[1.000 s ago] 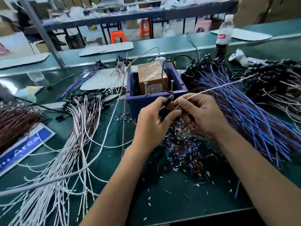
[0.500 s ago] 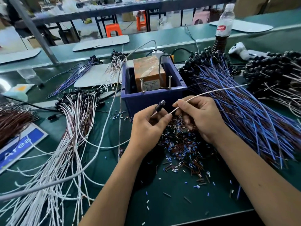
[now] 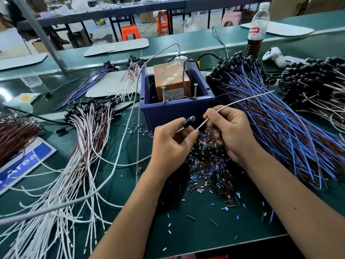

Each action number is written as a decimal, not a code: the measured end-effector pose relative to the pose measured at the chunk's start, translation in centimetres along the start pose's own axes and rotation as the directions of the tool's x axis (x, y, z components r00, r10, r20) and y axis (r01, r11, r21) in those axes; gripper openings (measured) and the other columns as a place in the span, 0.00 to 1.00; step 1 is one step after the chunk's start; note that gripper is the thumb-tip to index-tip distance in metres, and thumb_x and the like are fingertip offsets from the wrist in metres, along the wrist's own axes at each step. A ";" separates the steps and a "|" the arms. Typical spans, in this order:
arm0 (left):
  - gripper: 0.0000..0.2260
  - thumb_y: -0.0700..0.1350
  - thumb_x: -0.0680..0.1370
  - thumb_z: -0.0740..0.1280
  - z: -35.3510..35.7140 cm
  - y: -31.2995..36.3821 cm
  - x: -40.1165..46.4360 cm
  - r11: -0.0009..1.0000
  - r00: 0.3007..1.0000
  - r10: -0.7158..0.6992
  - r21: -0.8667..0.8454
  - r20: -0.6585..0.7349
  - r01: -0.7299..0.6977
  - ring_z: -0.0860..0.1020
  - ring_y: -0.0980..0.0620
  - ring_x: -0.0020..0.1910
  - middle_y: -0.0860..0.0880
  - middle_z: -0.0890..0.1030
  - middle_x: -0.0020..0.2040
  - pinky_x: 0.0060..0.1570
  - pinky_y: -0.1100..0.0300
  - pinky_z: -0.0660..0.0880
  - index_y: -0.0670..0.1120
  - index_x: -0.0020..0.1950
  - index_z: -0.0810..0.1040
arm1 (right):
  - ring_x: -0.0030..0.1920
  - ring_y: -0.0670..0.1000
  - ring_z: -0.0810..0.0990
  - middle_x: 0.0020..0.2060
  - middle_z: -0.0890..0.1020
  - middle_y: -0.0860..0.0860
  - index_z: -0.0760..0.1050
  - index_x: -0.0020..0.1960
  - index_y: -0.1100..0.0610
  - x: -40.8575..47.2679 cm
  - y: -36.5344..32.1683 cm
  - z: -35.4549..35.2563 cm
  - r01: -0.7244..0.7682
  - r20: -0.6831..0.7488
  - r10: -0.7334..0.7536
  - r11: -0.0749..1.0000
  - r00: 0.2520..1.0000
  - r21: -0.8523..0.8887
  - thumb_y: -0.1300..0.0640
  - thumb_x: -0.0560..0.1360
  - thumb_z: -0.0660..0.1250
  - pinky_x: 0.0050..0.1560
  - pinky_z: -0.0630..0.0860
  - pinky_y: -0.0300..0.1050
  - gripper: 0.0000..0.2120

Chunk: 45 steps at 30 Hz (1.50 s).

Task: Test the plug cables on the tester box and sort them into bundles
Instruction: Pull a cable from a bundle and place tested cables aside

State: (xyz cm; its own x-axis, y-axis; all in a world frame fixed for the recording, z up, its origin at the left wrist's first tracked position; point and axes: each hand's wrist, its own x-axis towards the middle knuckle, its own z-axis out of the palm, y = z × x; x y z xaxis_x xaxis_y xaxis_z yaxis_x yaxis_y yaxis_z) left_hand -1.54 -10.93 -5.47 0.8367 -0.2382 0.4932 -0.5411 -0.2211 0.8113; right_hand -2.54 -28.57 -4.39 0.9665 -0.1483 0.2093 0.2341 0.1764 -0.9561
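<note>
Holding one plug cable [image 3: 229,103] just in front of the blue tester box [image 3: 175,111], near the middle of the bench [image 3: 196,221], both hands are clamped on it. The left hand [image 3: 171,144] pinches it just below the black plug [image 3: 188,122], whose rounded tip points up toward the box. The right hand [image 3: 230,133] pinches the thin white lead a little further along, and the free end runs off over the blue-wire bundle [image 3: 276,131] toward the bench's right edge.

Compared with a second ago, the hands have drawn apart slightly and the plug now stands clear above the left thumb instead of lying between the fingers. I judge the cable is being lined up for the two upright screws [image 3: 195,90] on the box's front wall, so the test itself is not yet done.

Sorted white-wire bundles [image 3: 87,128] lie toward the left edge, with black-plugged bundles [image 3: 313,75] at the far right. Cut insulation scraps [image 3: 209,165] litter the bench under the hands.

Readable writing is scarce: a blue sign [image 3: 22,165] at the left edge shows "Area". The red label on the water bottle [image 3: 258,21] and the print on the taped brown block [image 3: 170,79] in the box are too small to read.
</note>
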 end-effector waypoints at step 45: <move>0.13 0.56 0.75 0.74 -0.9 0.9 0.4 0.903 0.969 -0.225 -0.396 -0.103 0.168 0.66 0.59 0.26 0.59 0.71 0.26 0.29 0.66 0.64 0.47 0.41 0.85 | 0.17 0.46 0.59 0.21 0.68 0.52 0.82 0.47 0.66 -0.7 -0.6 -1.3 -0.344 0.707 0.400 0.910 0.583 -0.230 0.48 0.84 0.63 0.18 0.54 0.35 0.21</move>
State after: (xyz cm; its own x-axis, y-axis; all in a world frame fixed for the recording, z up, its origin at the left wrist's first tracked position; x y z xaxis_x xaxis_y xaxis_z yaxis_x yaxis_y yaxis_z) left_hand -1.66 -10.40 -4.30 0.9411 -0.0839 0.3277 -0.3151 0.1349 0.9394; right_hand -3.52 -29.82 -4.27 0.7314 0.6722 -0.1148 -0.1439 -0.0124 -0.9895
